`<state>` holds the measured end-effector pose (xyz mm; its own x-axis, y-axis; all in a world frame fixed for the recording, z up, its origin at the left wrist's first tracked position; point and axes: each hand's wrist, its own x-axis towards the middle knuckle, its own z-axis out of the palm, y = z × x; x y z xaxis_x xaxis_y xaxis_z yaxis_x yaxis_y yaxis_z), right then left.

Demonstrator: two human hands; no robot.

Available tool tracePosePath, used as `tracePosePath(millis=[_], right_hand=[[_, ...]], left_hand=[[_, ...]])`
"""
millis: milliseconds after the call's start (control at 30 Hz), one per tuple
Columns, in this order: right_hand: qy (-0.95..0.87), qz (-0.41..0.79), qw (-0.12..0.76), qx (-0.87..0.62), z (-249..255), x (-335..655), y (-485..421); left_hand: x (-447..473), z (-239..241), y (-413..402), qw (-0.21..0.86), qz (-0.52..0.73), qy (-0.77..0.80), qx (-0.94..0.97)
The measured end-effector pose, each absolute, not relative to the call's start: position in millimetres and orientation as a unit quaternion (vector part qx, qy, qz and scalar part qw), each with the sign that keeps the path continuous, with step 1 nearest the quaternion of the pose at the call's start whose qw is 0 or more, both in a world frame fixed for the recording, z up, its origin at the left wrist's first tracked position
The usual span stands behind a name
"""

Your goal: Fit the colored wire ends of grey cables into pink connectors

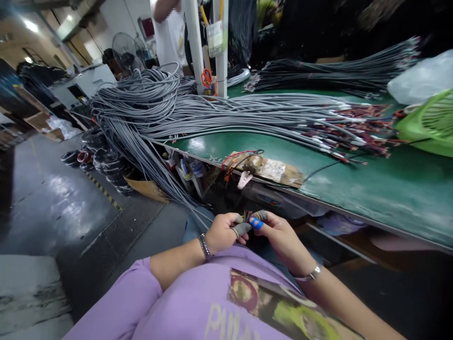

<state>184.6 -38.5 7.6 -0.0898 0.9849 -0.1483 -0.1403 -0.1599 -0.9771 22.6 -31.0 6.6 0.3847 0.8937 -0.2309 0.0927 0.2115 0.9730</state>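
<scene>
In front of my lap, my left hand (222,231) is closed around the end of a grey cable, its thumb and a finger covered in grey finger cots. Thin coloured wires (247,216), red and green among them, stick out between my two hands. With thumb and fingers closed, my right hand (281,236) pinches at these wires; a blue wrap covers its thumb and a grey one a finger. The fingers hide the tips of the wires. Grey cables (177,189) run from the table down toward my left hand.
A large bundle of grey cables (226,111) with stripped ends lies along the green table (354,193). At the table edge sits a taped wooden piece (274,170) with wires. A green basket (430,123) stands right. Cable coils (109,160) lie on the floor; a person (171,35) stands behind.
</scene>
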Motion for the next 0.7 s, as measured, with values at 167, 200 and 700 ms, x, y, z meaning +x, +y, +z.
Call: tracePosePath(millis=[167, 200, 700], right_hand=[[-0.426, 0.597, 0.484, -0.476, 4, 184, -40], [-0.426, 0.598, 0.484, -0.476, 3, 183, -40], [-0.512, 0.579, 0.455, -0.443, 22, 168, -42]], left_hand=[[23, 8, -31, 0.662, 0.372, 0.458, 0.463], [22, 7, -31, 0.665, 0.383, 0.457, 0.449], [8, 14, -36, 0.679, 0.369, 0.439, 0.458]])
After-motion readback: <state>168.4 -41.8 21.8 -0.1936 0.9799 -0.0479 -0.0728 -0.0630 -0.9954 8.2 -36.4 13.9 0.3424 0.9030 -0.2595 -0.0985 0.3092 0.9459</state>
